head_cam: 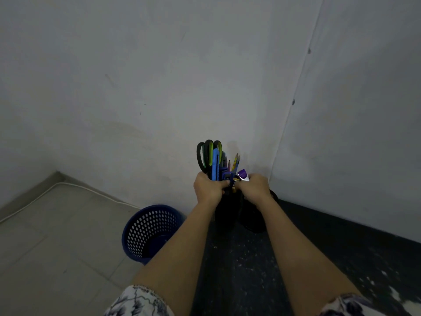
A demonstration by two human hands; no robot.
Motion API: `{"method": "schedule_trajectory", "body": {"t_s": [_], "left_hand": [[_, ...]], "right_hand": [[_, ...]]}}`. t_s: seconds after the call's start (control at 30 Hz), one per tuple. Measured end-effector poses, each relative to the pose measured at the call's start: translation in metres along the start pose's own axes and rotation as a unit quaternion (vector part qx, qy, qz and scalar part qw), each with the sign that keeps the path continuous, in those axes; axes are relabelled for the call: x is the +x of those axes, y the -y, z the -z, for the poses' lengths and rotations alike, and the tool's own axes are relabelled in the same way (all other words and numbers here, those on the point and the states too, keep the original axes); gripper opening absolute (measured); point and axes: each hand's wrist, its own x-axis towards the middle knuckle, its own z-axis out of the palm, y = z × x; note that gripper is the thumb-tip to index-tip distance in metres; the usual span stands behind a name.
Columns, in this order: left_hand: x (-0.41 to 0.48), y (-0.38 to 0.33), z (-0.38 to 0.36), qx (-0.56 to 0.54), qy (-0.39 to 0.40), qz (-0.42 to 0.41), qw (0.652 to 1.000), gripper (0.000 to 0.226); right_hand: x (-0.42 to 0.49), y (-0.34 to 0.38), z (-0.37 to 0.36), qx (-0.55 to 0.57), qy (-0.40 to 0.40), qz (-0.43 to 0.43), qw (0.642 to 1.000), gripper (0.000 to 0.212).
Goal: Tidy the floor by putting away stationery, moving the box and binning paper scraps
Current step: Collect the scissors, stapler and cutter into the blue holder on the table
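Two short sleeves of white cloth with a dark blue pattern [136,302] are at the bottom edge, and two bare forearms reach forward from them. Under the arms lies one black speckled floor mat [239,270]. It has small white flecks [385,273] on its right part; what these are I cannot tell. Left of the mat is the grey tiled floor [45,236]. On it stands one round blue plastic waste basket with perforated walls [145,226], upright, just beside the left forearm.

Further on, the left hand [208,190] and the right hand [256,188] are both clenched around one bundle of stationery [224,172], one from each side, and hold it upright. From the bundle rise three black and green scissor handle loops [207,156], one flat blue tool [215,164], at least three pencil tips [235,161] and one purple and white cap [242,174] next to the right hand. Directly below the hands is a black round container [227,213]; it is too dark to say if it is one or two. Behind are two pale grey walls [159,87] meeting in one corner, and one white cable [68,185] runs along the foot of the left wall.
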Motion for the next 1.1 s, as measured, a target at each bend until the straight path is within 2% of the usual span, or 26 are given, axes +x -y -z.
{"method": "schedule_trajectory", "body": {"t_s": [0.1,0.27,0.47,0.67,0.87,1.0,1.1], "left_hand": [[-0.002,0.002,-0.001,-0.002,-0.023,0.017,1.000,0.033],[-0.004,0.006,0.001,-0.012,-0.010,0.023,1.000,0.030],[-0.003,0.011,0.004,0.002,-0.014,0.029,0.999,0.036],[-0.006,0.018,0.013,0.001,-0.006,0.014,1.000,0.024],[-0.009,0.015,0.016,-0.038,-0.012,0.006,0.999,0.027],[-0.012,0.014,0.019,-0.046,-0.015,0.009,0.999,0.025],[-0.014,0.015,0.021,-0.040,-0.017,0.014,0.999,0.023]], "right_hand": [[-0.008,0.008,0.003,0.092,-0.027,0.001,0.995,0.018],[-0.013,0.016,0.009,0.254,-0.015,0.006,0.967,0.008],[-0.015,0.012,0.001,0.242,0.000,0.019,0.970,0.007],[-0.020,0.011,-0.006,0.234,-0.062,0.053,0.969,0.036],[-0.029,0.009,-0.014,0.115,-0.070,0.141,0.981,0.055],[-0.034,0.002,-0.026,-0.093,-0.078,0.192,0.974,0.051],[-0.043,-0.001,-0.030,-0.275,-0.097,0.161,0.943,0.049]]}}
